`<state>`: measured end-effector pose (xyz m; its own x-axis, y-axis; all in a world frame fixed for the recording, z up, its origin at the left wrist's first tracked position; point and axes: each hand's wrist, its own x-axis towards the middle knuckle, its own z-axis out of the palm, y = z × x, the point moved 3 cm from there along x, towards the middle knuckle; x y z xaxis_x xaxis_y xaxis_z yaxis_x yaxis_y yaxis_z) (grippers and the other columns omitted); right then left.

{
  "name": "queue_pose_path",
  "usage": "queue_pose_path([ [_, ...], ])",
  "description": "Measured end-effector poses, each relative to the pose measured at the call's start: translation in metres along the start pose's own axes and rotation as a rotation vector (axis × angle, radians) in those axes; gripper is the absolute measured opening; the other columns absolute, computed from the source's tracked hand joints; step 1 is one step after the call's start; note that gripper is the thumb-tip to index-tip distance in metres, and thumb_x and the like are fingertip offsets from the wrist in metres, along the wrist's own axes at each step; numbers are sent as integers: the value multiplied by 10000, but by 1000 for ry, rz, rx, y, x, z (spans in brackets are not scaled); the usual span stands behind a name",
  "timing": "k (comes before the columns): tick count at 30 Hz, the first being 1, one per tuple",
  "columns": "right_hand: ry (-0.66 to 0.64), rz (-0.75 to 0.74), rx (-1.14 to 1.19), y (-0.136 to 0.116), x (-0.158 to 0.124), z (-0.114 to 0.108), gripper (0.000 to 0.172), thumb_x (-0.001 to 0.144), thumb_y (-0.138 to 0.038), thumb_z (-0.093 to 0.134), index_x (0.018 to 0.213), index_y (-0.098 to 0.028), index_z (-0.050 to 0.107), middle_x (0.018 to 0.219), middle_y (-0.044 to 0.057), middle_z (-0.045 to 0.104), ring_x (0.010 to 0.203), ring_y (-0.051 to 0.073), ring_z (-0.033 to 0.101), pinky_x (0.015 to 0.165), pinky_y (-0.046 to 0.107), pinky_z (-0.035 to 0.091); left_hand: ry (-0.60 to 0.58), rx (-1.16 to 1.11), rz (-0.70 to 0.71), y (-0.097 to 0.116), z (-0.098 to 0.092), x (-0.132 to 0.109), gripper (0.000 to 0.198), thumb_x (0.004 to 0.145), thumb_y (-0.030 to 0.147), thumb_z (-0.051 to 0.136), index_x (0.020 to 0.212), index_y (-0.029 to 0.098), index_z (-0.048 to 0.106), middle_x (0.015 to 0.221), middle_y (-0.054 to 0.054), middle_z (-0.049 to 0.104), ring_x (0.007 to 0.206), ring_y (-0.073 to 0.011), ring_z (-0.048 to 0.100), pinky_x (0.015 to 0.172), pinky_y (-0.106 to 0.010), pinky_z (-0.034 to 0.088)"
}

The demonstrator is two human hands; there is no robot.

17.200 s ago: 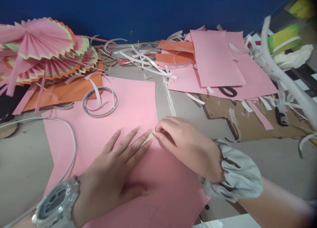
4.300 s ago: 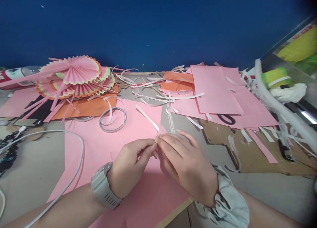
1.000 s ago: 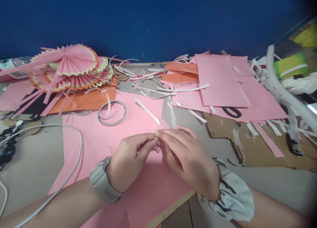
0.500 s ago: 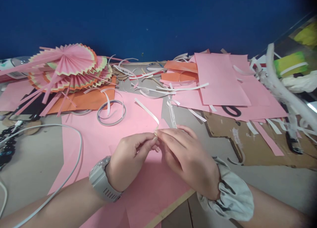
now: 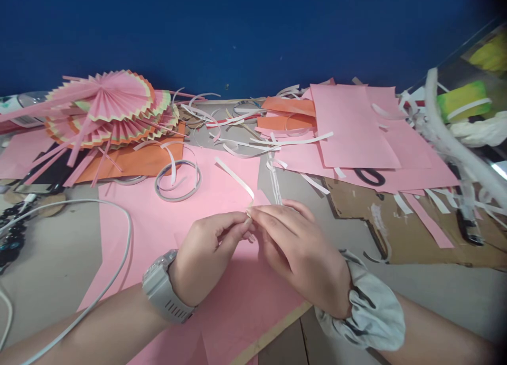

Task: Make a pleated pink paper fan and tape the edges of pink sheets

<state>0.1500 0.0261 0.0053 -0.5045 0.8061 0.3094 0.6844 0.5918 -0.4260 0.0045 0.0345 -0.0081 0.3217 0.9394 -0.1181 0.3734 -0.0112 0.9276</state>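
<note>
Both hands meet at the middle of the view, over a large pink paper sheet (image 5: 158,217). My left hand (image 5: 216,254), with a grey watch on the wrist, pinches the near end of a narrow white paper strip (image 5: 235,176) between thumb and index finger. The fingers of my right hand (image 5: 299,249) close on the same end, their tips touching the left fingertips. The strip's free end points away to the upper left. What lies beneath the right palm is hidden.
Pleated paper rosettes (image 5: 119,106) lie on orange paper at the left. A grey ring (image 5: 178,181) rests on the pink sheet. Pink sheets (image 5: 352,127) and cut cardboard (image 5: 415,233) are at the right, among loose strips. A white cable (image 5: 127,233) crosses my left forearm.
</note>
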Motion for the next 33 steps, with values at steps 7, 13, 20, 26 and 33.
queue_pose_path([
  [7,-18,4,13,1,-1,1,297,861,-102,387,1109,-125,549,1084,74,638,1021,165,558,969,380,303,-3,-2,-10,0,-1,-1,226,902,266,454,848,199,663,788,19,677,775,-110,624,714,-185,466],
  [13,-16,-8,17,2,-1,1,301,859,-104,395,1121,-121,543,1093,74,633,1027,163,550,978,376,293,-1,-5,-5,0,1,-1,217,903,266,455,885,206,664,788,23,674,775,-108,627,714,-184,467],
  [20,-10,-9,12,2,-1,1,298,859,-108,399,1120,-118,544,1097,76,632,1029,166,549,975,380,297,-3,-5,-16,-1,0,-1,231,908,275,447,824,198,648,789,29,672,784,-97,623,720,-169,464],
  [26,-15,-7,23,3,-2,2,299,855,-97,406,1120,-102,545,1091,76,630,1029,166,544,974,383,290,-2,5,-9,-1,0,0,216,907,272,454,913,225,665,785,44,672,782,-85,622,725,-161,463],
  [33,-4,-16,25,2,-2,2,292,860,-101,403,1114,-100,546,1083,70,628,1022,158,538,975,376,284,-5,12,-3,-2,1,0,208,909,261,454,900,229,660,789,55,668,791,-74,621,731,-150,459],
])
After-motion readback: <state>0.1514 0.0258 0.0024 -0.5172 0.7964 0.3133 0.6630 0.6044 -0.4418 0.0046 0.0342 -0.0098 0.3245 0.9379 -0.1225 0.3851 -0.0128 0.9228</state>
